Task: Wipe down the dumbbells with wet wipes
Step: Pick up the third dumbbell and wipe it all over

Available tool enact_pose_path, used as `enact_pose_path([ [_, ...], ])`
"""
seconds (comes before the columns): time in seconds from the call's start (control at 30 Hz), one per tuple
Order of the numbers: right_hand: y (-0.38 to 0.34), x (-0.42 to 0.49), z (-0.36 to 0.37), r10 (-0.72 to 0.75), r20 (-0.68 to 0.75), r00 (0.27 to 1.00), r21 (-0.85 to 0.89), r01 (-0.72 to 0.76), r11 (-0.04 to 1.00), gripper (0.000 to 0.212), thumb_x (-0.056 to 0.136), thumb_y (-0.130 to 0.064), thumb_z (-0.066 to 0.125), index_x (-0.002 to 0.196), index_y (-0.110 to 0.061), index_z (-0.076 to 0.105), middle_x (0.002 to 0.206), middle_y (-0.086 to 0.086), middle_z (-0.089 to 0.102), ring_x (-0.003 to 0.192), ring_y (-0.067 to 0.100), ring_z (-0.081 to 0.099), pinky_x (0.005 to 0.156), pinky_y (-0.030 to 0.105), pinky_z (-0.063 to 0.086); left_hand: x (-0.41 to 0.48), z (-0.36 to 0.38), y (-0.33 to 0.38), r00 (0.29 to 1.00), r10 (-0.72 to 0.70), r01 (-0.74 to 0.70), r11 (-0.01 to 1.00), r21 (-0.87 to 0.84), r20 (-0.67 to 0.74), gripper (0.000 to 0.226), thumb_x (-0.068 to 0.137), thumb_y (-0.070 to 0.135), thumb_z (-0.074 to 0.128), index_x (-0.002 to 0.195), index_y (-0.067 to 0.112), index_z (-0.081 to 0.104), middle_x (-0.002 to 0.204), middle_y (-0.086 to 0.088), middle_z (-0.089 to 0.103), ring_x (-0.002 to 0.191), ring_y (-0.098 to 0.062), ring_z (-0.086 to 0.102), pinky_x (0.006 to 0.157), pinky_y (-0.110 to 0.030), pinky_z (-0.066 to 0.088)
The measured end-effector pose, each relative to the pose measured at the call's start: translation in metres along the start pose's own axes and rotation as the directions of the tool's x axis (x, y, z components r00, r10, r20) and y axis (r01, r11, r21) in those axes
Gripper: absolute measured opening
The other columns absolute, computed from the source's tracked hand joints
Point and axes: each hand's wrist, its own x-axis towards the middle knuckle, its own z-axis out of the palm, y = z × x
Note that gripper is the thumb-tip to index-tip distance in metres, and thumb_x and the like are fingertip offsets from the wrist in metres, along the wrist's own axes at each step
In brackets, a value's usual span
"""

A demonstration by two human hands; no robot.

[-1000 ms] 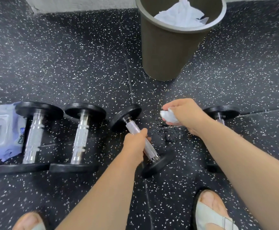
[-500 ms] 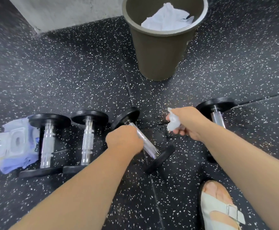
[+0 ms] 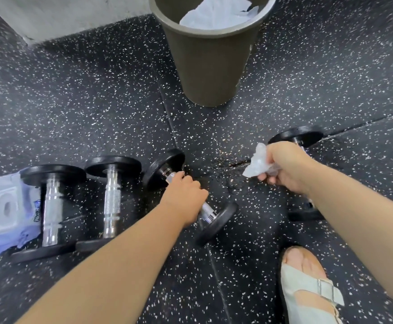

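Note:
Several black dumbbells with chrome handles lie on the speckled rubber floor. My left hand (image 3: 186, 195) grips the handle of the middle dumbbell (image 3: 216, 223), which lies at a slant. My right hand (image 3: 286, 167) holds a crumpled wet wipe (image 3: 257, 163) above the floor, to the right of that dumbbell. Two more dumbbells (image 3: 50, 206) (image 3: 112, 197) lie side by side at the left. A fourth dumbbell (image 3: 296, 135) sits behind my right hand, mostly hidden by my forearm.
An olive bin (image 3: 209, 66) with used white wipes inside stands at the top centre. A wet wipe pack (image 3: 3, 211) lies at the far left beside the dumbbells. My sandalled foot (image 3: 307, 286) is at the bottom right. A concrete wall base (image 3: 62, 15) is at the top left.
My left hand has slid up the middle dumbbell's handle toward its far plate. My right hand with the wipe has drifted right, away from the dumbbell. The view has shifted.

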Motion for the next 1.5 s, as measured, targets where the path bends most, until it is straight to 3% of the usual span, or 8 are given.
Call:
enact_pose_path([
  [0.27,0.009,0.009,-0.007,-0.142,-0.024,0.99,-0.067,0.14,0.988,0.011,0.089,-0.018,0.062,0.089,-0.008,0.062,0.072,0.009,0.061,0.052,0.014,0.047,0.045,0.024,0.033,0.006,0.006,-0.001,0.998,-0.001,-0.001,1.0,-0.031,-0.064,0.027,0.086,0.024,0.059,0.113,0.025,0.056,0.112,0.003,0.06,0.115,-0.023,0.047,0.109,-0.04,0.021],
  [0.47,-0.001,0.007,-0.008,-0.253,-0.125,0.959,-0.025,0.251,0.968,0.017,0.091,-0.027,0.06,0.086,-0.011,0.064,0.058,0.005,0.06,0.04,0.01,0.038,0.038,0.019,0.03,0.01,-0.003,0.0,0.993,-0.095,0.069,0.951,-0.301,-0.073,0.013,0.088,0.031,0.055,0.097,0.024,0.047,0.101,0.003,0.061,0.099,-0.024,0.056,0.081,-0.038,0.03],
  [0.63,-0.002,0.007,-0.008,-0.229,-0.195,0.954,0.056,0.244,0.968,0.025,0.093,-0.035,0.057,0.091,-0.011,0.065,0.052,0.004,0.059,0.037,0.01,0.04,0.036,0.019,0.032,0.015,-0.006,-0.004,0.948,-0.3,0.279,0.606,-0.745,0.11,0.019,0.085,0.037,0.062,0.082,0.023,0.05,0.085,0.001,0.059,0.076,-0.021,0.06,0.064,-0.031,0.042],
  [0.9,0.003,0.01,0.007,-0.224,-0.142,0.964,-0.031,0.221,0.975,0.028,0.086,-0.037,0.063,0.089,-0.009,0.067,0.079,0.01,0.073,0.06,0.017,0.06,0.061,0.029,0.05,0.01,0.013,-0.017,0.838,-0.492,0.451,0.385,-0.805,0.235,0.031,0.082,0.029,0.061,0.065,0.016,0.037,0.067,0.002,0.043,0.058,-0.015,0.041,0.053,-0.027,0.034],
  [1.03,0.002,0.008,0.013,-0.254,-0.09,0.963,-0.029,0.253,0.967,0.017,0.09,-0.027,0.065,0.094,-0.011,0.063,0.088,0.01,0.071,0.058,0.012,0.058,0.045,0.016,0.046,0.009,0.016,-0.016,0.828,-0.512,0.451,0.362,-0.816,0.23,0.027,0.081,0.032,0.061,0.069,0.018,0.041,0.071,0.003,0.048,0.06,-0.013,0.045,0.054,-0.027,0.036],
  [1.13,0.003,0.008,0.018,-0.273,-0.079,0.959,-0.052,0.27,0.962,0.009,0.089,-0.022,0.067,0.089,-0.014,0.062,0.093,0.012,0.07,0.067,0.016,0.059,0.056,0.024,0.049,0.011,0.021,-0.012,0.823,-0.503,0.444,0.282,-0.851,0.263,0.022,0.082,0.038,0.059,0.084,0.017,0.052,0.079,0.002,0.058,0.071,-0.016,0.055,0.067,-0.032,0.047],
  [1.27,0.011,0.01,0.024,-0.238,-0.063,0.969,-0.138,0.228,0.964,0.007,0.087,-0.018,0.065,0.089,-0.013,0.06,0.099,0.019,0.068,0.079,0.029,0.062,0.072,0.041,0.05,0.014,0.023,-0.002,0.807,-0.415,0.368,-0.204,-0.907,0.421,0.033,0.086,0.034,0.058,0.101,0.005,0.057,0.071,-0.002,0.061,0.056,-0.015,0.055,0.062,-0.032,0.051],
  [1.5,0.013,0.006,0.025,-0.209,-0.049,0.977,-0.255,0.19,0.948,0.021,0.086,-0.027,0.065,0.097,-0.008,0.063,0.093,0.015,0.07,0.075,0.026,0.06,0.067,0.033,0.045,0.01,0.015,-0.002,0.78,-0.468,0.206,-0.435,-0.877,0.415,0.026,0.088,0.027,0.06,0.103,0.005,0.057,0.068,-0.003,0.053,0.054,-0.014,0.047,0.056,-0.03,0.045],
])
